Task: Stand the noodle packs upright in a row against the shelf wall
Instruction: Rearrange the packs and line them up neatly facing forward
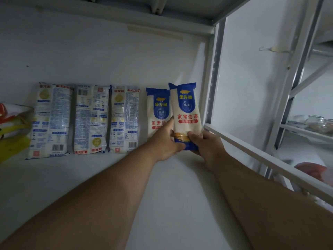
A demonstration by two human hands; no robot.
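Several white-and-blue noodle packs stand upright in a row against the white back wall (108,56) of the shelf. Three of them (51,120), (91,120), (124,119) show their printed backs. A fourth pack (157,109) shows its blue front. At the right end of the row both hands grip the bottom of a fifth pack (187,112), front side out, partly overlapping the fourth. My left hand (165,141) holds its lower left side, thumb up along the edge. My right hand (205,145) holds its lower right corner.
A yellow, red and white bag (12,127) lies at the shelf's left edge. A perforated metal upright (212,78) and a white rail (261,152) bound the shelf on the right. Glass jars (319,122) stand on a neighbouring shelf. A reddish item (313,170) lies lower right.
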